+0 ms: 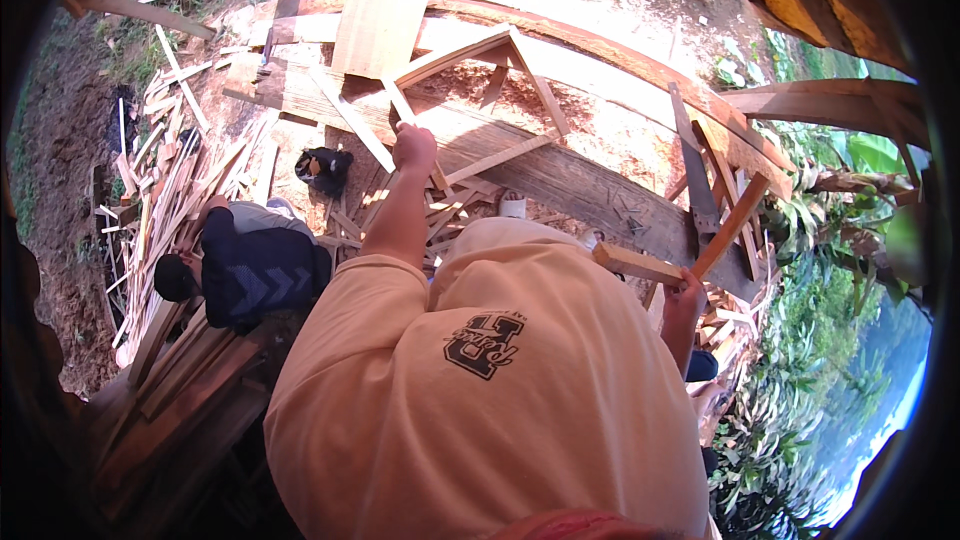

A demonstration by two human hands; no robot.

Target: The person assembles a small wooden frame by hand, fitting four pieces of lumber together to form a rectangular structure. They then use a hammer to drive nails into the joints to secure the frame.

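Observation:
My left hand is closed around one side of a wooden frame made of thin slats. The frame rests across the plank bench in front of me. Low on the right, my right hand grips a short wooden batten by its end. A second batten slants up from beside that hand; whether the two are joined, I cannot tell. Beyond it a handsaw lies along the bench's right end. Several nails are scattered on the grey plank.
A person in a dark top crouches at the left by a heap of slats. A black bag stands on the ground. A wide board lies across the bench, with a hammer to its left. Plants grow at the right.

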